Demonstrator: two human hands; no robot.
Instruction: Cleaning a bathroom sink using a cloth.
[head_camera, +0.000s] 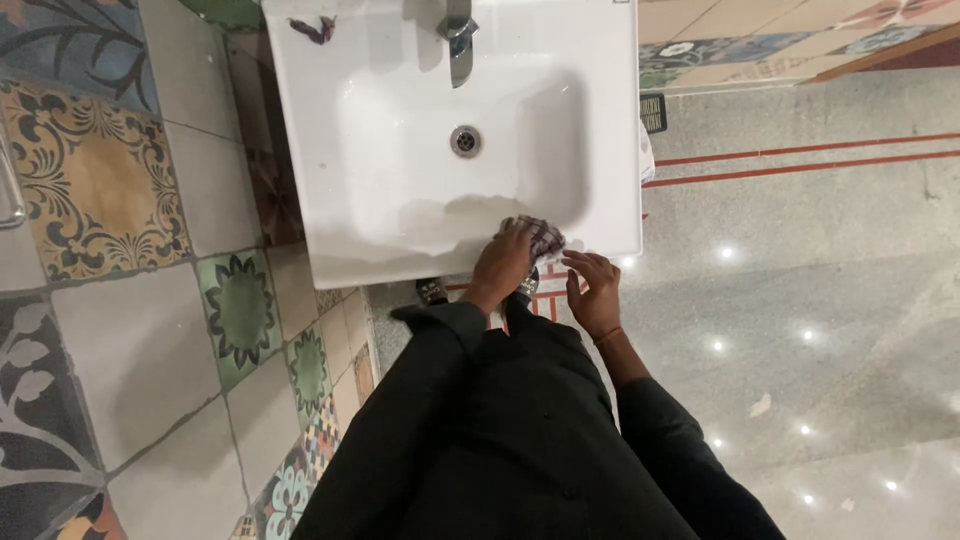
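Tap (458, 40), drain (465, 141) behind cloth (540, 236); patterned tiles (95, 190) left.

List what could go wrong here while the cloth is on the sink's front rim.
1. The left hand presses the checked cloth on the sink rim's very edge; it might slip off onto the floor.
2. The right hand only fingertip-touches the rim, so it gives little support.

Your left hand (503, 262) presses the checked cloth (537, 236) on the sink's front rim (400, 262), with your right hand (592, 288) just beside it, off the edge. Ahead, the basin is open up to the drain (465, 141); the tap (458, 40) overhangs the far side. The patterned tile wall (110, 200) closes your left; the polished floor (800, 250) side is free.
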